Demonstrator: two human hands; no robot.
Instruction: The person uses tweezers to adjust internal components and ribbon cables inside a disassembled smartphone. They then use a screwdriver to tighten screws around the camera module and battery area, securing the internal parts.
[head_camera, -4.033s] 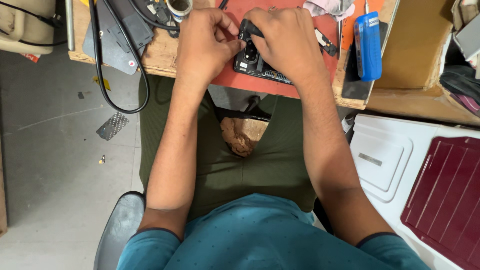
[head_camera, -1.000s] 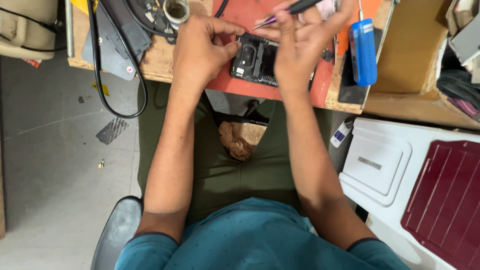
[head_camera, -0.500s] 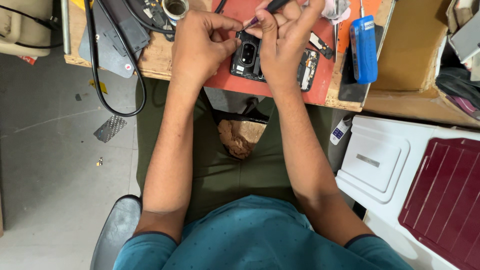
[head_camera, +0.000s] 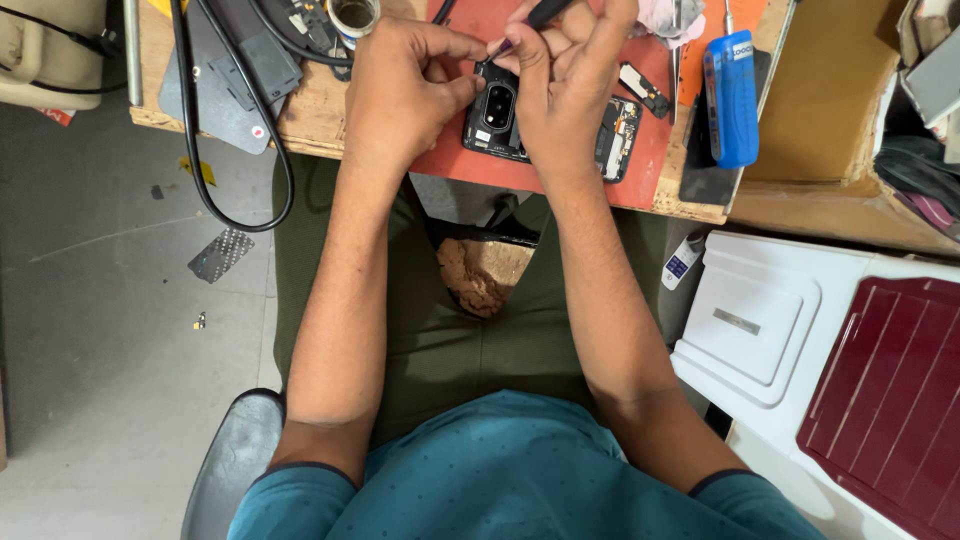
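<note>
Red mat (head_camera: 655, 150): left hand (head_camera: 400, 85) steadies opened phone (head_camera: 500, 110); right hand (head_camera: 570, 70) grips screwdriver (head_camera: 535, 20), lifted since earlier.

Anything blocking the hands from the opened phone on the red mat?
Nothing visible. The left hand touches the opened phone at its camera end, and the right hand rests over its middle, holding a thin tool to its top edge. The blue case lies apart.
</note>
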